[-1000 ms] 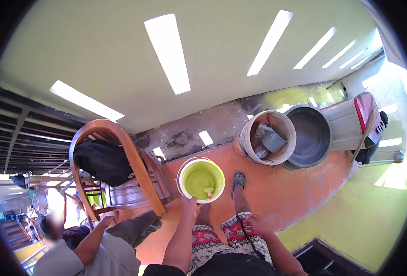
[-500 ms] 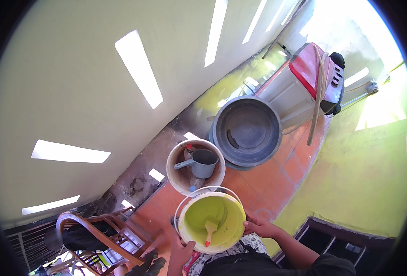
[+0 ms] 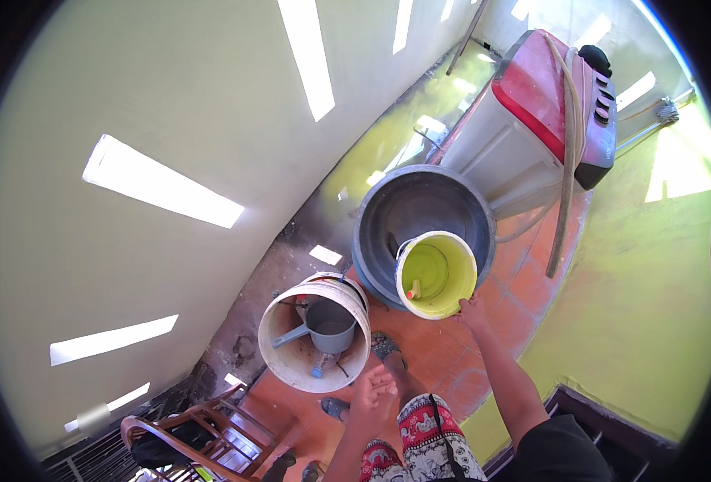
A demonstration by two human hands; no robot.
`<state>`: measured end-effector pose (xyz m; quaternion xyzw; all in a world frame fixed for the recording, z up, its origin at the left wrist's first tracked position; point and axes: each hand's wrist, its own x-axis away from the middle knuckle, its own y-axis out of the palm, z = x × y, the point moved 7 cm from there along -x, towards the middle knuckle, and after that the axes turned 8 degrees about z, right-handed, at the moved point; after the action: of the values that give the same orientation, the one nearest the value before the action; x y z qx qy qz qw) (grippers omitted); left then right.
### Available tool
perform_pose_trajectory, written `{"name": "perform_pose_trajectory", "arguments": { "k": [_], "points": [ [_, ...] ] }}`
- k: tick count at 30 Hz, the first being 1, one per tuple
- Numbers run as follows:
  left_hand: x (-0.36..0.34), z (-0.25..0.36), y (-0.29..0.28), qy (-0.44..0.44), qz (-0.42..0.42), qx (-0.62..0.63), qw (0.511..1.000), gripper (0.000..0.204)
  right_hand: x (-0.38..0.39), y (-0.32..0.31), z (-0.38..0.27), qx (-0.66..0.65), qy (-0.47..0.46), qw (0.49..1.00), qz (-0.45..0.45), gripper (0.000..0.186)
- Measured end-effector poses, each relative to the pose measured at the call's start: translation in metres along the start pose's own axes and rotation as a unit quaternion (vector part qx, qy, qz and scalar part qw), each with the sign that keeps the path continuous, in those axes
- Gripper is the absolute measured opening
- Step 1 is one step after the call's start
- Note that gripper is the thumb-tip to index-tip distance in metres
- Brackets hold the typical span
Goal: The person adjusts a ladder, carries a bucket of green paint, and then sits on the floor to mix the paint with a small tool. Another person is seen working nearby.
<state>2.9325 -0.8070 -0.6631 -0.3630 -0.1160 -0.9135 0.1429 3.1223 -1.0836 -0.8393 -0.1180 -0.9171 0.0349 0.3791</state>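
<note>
My right hand (image 3: 472,312) grips the near right rim of a small paint bucket (image 3: 469,255), its fingers closed on the edge. Yellow-green paint coats the inside, and a paintbrush (image 3: 414,290) leans against the wall. That bucket is over the near part of a wide dark grey basin (image 3: 367,233); I cannot tell whether it rests there. My left hand (image 3: 375,387) holds nothing, fingers apart, just right of a larger white bucket (image 3: 272,365). Inside the white bucket are a grey long-handled dipper (image 3: 329,328) and a plastic bottle with a blue cap (image 3: 318,371).
Behind the basin stands a white and red washing machine (image 3: 524,149) with a hose (image 3: 568,185) hanging down. A wooden chair (image 3: 186,438) is at lower left. Walls rise on both sides of the orange tiled floor (image 3: 524,281). My feet stand beside the white bucket.
The paint bucket has gone from before my body forward and right, over the basin. My left hand has let go of it. The white bucket now appears tilted toward me. The view has shifted.
</note>
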Motion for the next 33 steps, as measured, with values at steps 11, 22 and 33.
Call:
{"name": "perform_pose_trajectory", "arguments": {
  "k": [11,22,33],
  "points": [
    [0.077,-0.211,-0.1,-0.216,0.096,0.364,0.901,0.069,-0.17,0.065,0.144,-0.163,0.171,0.966,0.103,0.031],
    [-0.082,-0.234,-0.174,-0.195,0.28,0.327,0.881,0.057,-0.155,0.066,0.151,-0.117,0.286,0.933,0.187,0.057],
    [-0.092,-0.231,-0.171,-0.196,0.315,0.322,0.871,0.051,0.085,0.224,0.082,0.205,-0.166,0.92,-0.289,0.094]
  ]
}}
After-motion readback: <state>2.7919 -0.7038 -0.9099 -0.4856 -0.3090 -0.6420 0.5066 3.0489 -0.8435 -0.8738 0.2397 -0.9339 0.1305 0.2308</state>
